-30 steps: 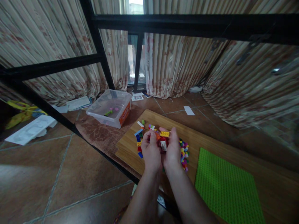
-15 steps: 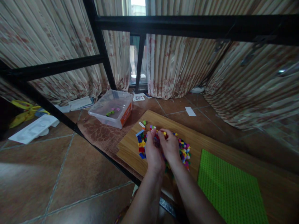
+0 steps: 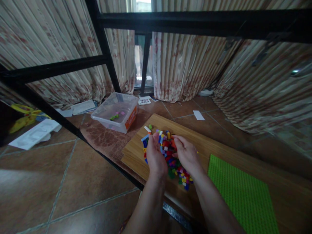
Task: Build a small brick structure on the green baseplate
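Note:
A heap of small bricks in many colours (image 3: 170,152) lies on a wooden board (image 3: 133,152). My left hand (image 3: 156,156) sits at the heap's left edge, fingers curved against the bricks. My right hand (image 3: 187,154) lies over the heap's right side, fingertips pointing left onto the red and blue pieces. Neither hand has a brick lifted off the board. A few loose bricks (image 3: 147,129) lie just beyond the heap. A green studded baseplate (image 3: 240,193) lies flat to the right of my right forearm.
A clear plastic box (image 3: 114,112) holding a few bricks stands on a brown mat at the board's far left. A black metal frame (image 3: 104,58) crosses the view above. Papers (image 3: 34,135) lie on the tiled floor at the left, and curtains hang behind.
My hands held a clump of bricks raised a second ago. They have come down and moved apart, and the bricks now lie spread in a heap between them.

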Available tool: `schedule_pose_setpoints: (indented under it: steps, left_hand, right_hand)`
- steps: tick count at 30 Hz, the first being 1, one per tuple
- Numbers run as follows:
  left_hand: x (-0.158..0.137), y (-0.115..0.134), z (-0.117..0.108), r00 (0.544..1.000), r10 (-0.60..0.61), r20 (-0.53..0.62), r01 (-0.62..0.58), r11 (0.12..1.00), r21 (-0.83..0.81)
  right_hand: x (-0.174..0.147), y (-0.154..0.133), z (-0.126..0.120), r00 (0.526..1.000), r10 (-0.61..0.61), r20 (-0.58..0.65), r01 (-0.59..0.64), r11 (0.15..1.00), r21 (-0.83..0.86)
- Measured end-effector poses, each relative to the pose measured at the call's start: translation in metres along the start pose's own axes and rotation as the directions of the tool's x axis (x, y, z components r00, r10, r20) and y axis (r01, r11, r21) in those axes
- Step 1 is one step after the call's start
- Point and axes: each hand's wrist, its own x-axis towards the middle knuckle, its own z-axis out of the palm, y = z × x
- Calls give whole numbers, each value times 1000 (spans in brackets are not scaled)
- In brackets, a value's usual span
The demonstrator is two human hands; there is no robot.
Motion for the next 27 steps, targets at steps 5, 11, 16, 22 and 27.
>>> schedule_pose_setpoints:
  steps: [5, 11, 16, 22, 27]
  left_hand:
    - [9, 17, -5, 998, 56, -13, -56, 998, -17]
    - [16, 31, -10, 992, 102, -78, -103, 995, 1]
    - [20, 28, -14, 988, 135, -76, -129, 989, 77]
    - [22, 21, -18, 991, 131, -18, -126, 977, 171]
    - [19, 17, -17, 997, 77, 11, -77, 976, 206]
  right_hand:
    - [-1, 9, -8, 996, 86, 6, -86, 994, 72]
    - [27, -7, 12, 961, -272, -45, 260, 948, -184]
    - [54, -22, 40, 942, -321, 101, 335, 870, -361]
    - [52, -9, 31, 948, -311, -72, 298, 943, -146]
    - [55, -9, 37, 937, -344, 54, 345, 895, -284]
